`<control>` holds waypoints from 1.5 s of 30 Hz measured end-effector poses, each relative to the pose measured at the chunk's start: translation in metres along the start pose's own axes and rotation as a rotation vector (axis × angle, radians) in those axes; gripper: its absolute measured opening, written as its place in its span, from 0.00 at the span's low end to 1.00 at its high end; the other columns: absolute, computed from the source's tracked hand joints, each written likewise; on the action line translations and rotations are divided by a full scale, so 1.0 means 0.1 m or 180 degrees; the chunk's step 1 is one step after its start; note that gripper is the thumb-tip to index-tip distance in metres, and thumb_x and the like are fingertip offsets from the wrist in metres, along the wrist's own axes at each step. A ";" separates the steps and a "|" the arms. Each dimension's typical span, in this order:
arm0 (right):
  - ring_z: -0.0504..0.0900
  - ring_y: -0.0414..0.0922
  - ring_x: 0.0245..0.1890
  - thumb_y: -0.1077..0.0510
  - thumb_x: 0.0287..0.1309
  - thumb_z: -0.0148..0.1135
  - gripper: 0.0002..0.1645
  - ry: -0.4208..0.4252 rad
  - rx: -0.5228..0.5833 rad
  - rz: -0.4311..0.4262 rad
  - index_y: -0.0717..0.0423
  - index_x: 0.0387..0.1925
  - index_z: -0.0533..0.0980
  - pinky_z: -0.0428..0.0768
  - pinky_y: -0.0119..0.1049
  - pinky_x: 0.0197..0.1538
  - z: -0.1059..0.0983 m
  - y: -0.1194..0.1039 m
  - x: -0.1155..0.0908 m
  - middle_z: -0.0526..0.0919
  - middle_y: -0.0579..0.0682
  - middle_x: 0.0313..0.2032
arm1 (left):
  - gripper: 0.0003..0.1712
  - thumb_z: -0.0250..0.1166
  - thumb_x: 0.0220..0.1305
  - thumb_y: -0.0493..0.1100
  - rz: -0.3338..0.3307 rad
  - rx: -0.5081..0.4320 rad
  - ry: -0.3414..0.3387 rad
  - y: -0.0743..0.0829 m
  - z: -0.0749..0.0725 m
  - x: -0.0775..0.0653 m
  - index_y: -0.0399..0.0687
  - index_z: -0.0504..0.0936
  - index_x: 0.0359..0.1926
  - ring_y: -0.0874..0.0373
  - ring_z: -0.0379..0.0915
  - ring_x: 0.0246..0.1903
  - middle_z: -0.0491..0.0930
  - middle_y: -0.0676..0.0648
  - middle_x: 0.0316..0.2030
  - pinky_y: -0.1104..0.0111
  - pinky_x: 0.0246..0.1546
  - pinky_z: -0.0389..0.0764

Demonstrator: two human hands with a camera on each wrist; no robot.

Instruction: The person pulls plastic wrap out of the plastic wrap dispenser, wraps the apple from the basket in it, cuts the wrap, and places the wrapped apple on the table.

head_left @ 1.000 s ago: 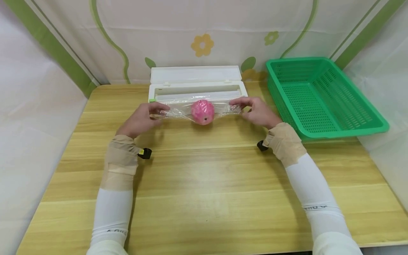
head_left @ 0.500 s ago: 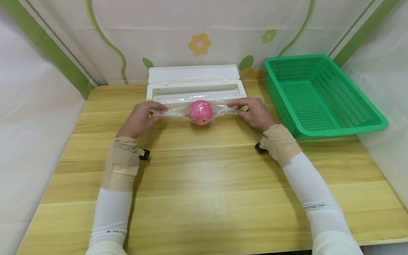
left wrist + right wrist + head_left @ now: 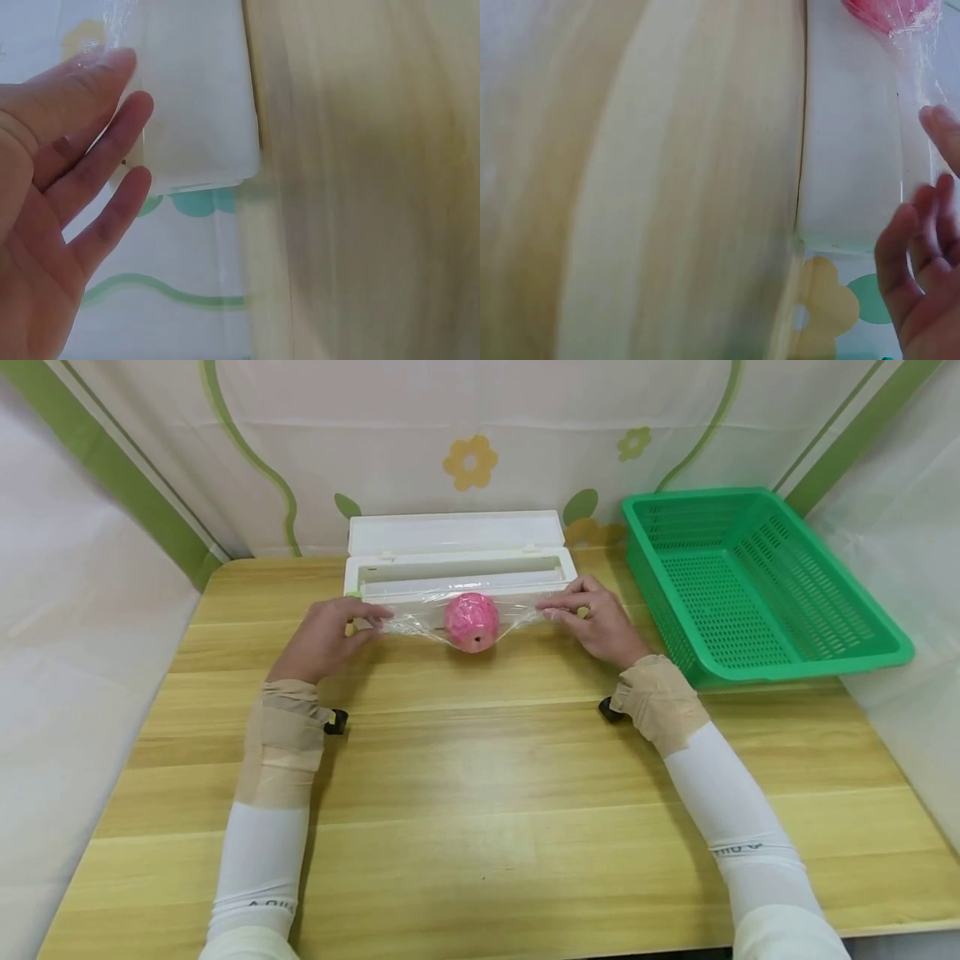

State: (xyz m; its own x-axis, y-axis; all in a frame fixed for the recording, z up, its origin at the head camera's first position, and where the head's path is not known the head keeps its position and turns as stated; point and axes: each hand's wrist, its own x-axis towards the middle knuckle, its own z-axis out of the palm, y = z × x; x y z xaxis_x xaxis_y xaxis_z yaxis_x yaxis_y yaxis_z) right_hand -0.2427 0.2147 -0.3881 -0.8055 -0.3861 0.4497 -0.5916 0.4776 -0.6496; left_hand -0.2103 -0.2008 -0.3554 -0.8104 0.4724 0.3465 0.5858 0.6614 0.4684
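Note:
A pink apple [image 3: 471,623], round with a dark spot at its lower end, is wrapped in clear cling film [image 3: 415,622] stretched to both sides. My left hand [image 3: 324,637] pinches the film's left end between thumb and index finger; in the left wrist view its other fingers are spread loosely. On the opposite side, my right hand [image 3: 602,625] holds the right end at its fingertips. Right behind the apple lies a white cling film box [image 3: 457,535] with its lid raised and a roll [image 3: 465,583] inside. Film seems to run from the box to the apple.
A green plastic basket [image 3: 806,672] with perforated sides stands at the back right of the wooden table [image 3: 465,827]. A printed cloth [image 3: 525,410] with flowers hangs behind the table. Small black cameras [image 3: 336,722] are strapped at the wrists.
My right fingers have shifted their hold on the film, the index finger now reaching up toward the box's corner. The apple turns slightly; the left hand stays nearly in place.

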 end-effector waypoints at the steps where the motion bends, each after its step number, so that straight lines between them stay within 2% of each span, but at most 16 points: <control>1: 0.65 0.42 0.39 0.55 0.58 0.64 0.11 0.0050 0.0000 -0.0039 0.40 0.43 0.83 0.67 0.42 0.41 0.00 -0.01 0.00 0.67 0.45 0.38 | 0.15 0.67 0.59 0.37 -0.0006 0.0061 0.0039 0.00 -0.01 -0.01 0.51 0.83 0.48 0.61 0.73 0.39 0.79 0.54 0.37 0.61 0.43 0.72; 5: 0.66 0.43 0.41 0.58 0.59 0.64 0.09 0.0201 -0.0077 -0.0270 0.46 0.42 0.84 0.67 0.42 0.44 0.00 -0.02 0.02 0.67 0.47 0.42 | 0.09 0.66 0.60 0.41 0.0076 0.0202 0.0227 0.00 -0.03 -0.03 0.48 0.85 0.42 0.57 0.68 0.36 0.72 0.53 0.38 0.65 0.37 0.68; 9: 0.71 0.42 0.42 0.62 0.58 0.64 0.08 0.0262 -0.0032 -0.0432 0.53 0.40 0.83 0.70 0.42 0.41 0.01 -0.10 0.03 0.73 0.45 0.45 | 0.07 0.65 0.61 0.41 0.0178 0.0036 0.0339 -0.02 -0.04 -0.04 0.47 0.85 0.40 0.56 0.65 0.38 0.65 0.51 0.42 0.64 0.38 0.68; 15: 0.69 0.50 0.37 0.72 0.53 0.63 0.08 0.0530 0.0160 -0.0633 0.63 0.35 0.82 0.66 0.37 0.38 -0.02 -0.41 0.00 0.77 0.56 0.45 | 0.07 0.65 0.62 0.41 0.0282 -0.0303 0.0490 -0.03 -0.04 -0.04 0.47 0.86 0.40 0.58 0.67 0.37 0.69 0.51 0.45 0.60 0.34 0.68; 20: 0.68 0.50 0.37 0.72 0.51 0.62 0.07 0.0610 0.0159 -0.0772 0.63 0.31 0.82 0.63 0.36 0.37 -0.03 -0.48 -0.01 0.81 0.55 0.41 | 0.05 0.65 0.62 0.39 0.0251 -0.0492 0.0582 0.02 -0.04 -0.05 0.46 0.86 0.38 0.63 0.68 0.35 0.73 0.53 0.44 0.63 0.32 0.69; 24: 0.71 0.46 0.35 0.70 0.54 0.61 0.07 0.0470 0.0249 -0.0632 0.61 0.34 0.82 0.64 0.34 0.29 -0.04 -0.46 -0.03 0.82 0.52 0.39 | 0.05 0.63 0.62 0.34 0.0277 -0.0671 0.0638 0.13 -0.07 -0.04 0.42 0.84 0.37 0.61 0.69 0.34 0.78 0.49 0.42 0.65 0.32 0.69; 28: 0.73 0.44 0.33 0.67 0.59 0.60 0.08 0.0351 0.0342 -0.0502 0.60 0.39 0.82 0.68 0.35 0.29 -0.06 -0.45 -0.04 0.82 0.51 0.40 | 0.06 0.60 0.64 0.34 0.0191 -0.0799 0.0609 0.22 -0.10 -0.05 0.41 0.83 0.40 0.57 0.68 0.31 0.79 0.46 0.40 0.64 0.31 0.69; 33: 0.73 0.43 0.31 0.65 0.62 0.58 0.08 0.0280 0.0364 -0.0353 0.59 0.41 0.81 0.70 0.39 0.29 -0.07 -0.45 -0.03 0.82 0.50 0.38 | 0.08 0.58 0.69 0.43 -0.0127 -0.0748 0.0562 0.09 -0.06 -0.07 0.48 0.83 0.41 0.59 0.68 0.32 0.79 0.54 0.38 0.65 0.32 0.69; 38: 0.73 0.45 0.34 0.65 0.64 0.55 0.08 0.0255 0.0391 -0.0237 0.61 0.42 0.80 0.72 0.39 0.36 -0.06 -0.47 -0.03 0.81 0.51 0.40 | 0.11 0.56 0.70 0.51 -0.0315 -0.0729 0.0486 -0.03 -0.02 -0.08 0.55 0.83 0.44 0.60 0.69 0.35 0.78 0.58 0.41 0.66 0.35 0.71; 42: 0.74 0.48 0.34 0.64 0.66 0.54 0.08 0.0273 0.0473 -0.0116 0.61 0.41 0.79 0.73 0.40 0.38 -0.05 -0.48 -0.02 0.81 0.52 0.38 | 0.12 0.54 0.71 0.52 -0.0428 -0.0859 0.0542 -0.01 -0.02 -0.09 0.56 0.82 0.43 0.60 0.69 0.36 0.78 0.58 0.40 0.65 0.33 0.70; 45: 0.76 0.52 0.34 0.64 0.66 0.54 0.08 0.0331 0.0608 -0.0062 0.63 0.41 0.79 0.74 0.47 0.37 -0.05 -0.48 -0.01 0.81 0.54 0.36 | 0.13 0.53 0.72 0.49 -0.0499 -0.1029 0.0627 0.10 -0.05 -0.08 0.49 0.81 0.43 0.56 0.70 0.35 0.79 0.53 0.38 0.64 0.29 0.69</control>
State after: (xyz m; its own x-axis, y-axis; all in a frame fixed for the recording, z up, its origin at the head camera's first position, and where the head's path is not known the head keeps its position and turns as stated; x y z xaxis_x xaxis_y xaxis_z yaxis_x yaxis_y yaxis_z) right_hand -0.2135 0.1958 -0.3541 -0.7992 -0.3055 0.5176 -0.5974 0.3088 -0.7401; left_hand -0.1979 -0.2003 -0.3494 -0.8914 0.2392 0.3850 0.4532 0.4844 0.7483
